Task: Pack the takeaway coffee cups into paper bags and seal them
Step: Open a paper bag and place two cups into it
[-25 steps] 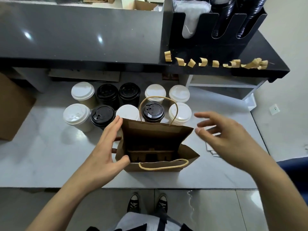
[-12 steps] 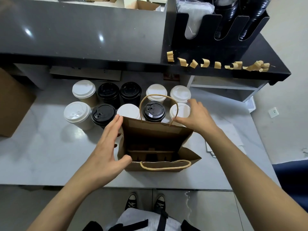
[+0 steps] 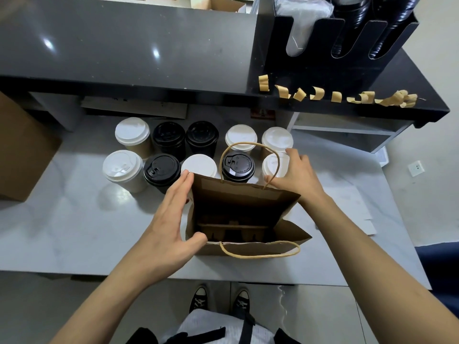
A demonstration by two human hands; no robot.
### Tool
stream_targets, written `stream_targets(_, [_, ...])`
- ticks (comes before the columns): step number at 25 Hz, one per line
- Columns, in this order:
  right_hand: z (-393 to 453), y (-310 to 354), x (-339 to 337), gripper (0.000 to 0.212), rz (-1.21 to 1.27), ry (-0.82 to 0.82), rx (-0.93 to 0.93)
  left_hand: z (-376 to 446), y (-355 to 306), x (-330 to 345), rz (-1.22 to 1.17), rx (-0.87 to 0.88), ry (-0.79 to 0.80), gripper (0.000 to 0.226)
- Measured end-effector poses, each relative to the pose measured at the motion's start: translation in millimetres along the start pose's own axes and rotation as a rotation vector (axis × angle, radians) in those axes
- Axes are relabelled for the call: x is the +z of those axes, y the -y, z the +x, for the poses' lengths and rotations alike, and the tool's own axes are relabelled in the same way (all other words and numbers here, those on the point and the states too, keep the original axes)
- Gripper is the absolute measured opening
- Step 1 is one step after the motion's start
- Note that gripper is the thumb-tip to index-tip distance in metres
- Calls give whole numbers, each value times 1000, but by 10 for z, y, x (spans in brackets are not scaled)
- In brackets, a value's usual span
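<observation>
At the centre of the frame a brown paper bag (image 3: pixel 244 214) stands open on the pale marble counter (image 3: pixel 74 227), with a cardboard cup carrier (image 3: pixel 233 229) sitting at its bottom and no cup in it yet. The left hand (image 3: pixel 171 219) lies flat against the bag's left wall, fingers straight and thumb hooked at the near rim, steadying it rather than gripping.

Just behind the bag, ten lidded takeaway cups stand in two rows. The right hand (image 3: pixel 295 173) reaches over the bag's far right corner to the white-lidded cup (image 3: pixel 273 165) at the right end of the near row, fingers curled round its side. The far twine handle (image 3: pixel 249 160) arches across this spot, so whether the grasp is fully closed is hard to be sure of, though it looks wrapped on the cup.

The main risk lies in the lift. The handle loop stands right beside the cup and could snag a finger or the lid, tipping the cup or dragging the light bag. The neighbouring black-lidded cup (image 3: pixel 238 167) is close enough to be knocked. A squeeze near the rim might pop the lid. Lowering off-centre could crush the carrier's divider.
</observation>
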State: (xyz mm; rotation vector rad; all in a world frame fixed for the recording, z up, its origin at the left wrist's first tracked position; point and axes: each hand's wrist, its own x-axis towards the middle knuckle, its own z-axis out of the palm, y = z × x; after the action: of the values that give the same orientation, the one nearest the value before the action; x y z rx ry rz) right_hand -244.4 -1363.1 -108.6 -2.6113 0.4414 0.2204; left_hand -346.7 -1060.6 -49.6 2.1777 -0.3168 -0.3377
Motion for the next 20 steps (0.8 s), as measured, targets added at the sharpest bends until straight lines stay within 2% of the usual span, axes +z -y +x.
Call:
stream_targets(6, [-271, -85, -280, 89, 145, -112, 8, 26, 6, 17, 19, 12, -14, 99])
stream_targets(20, [-1025, -116, -1208, 64, 562, -309, -144, 60, 43, 28, 27, 52, -25, 102])
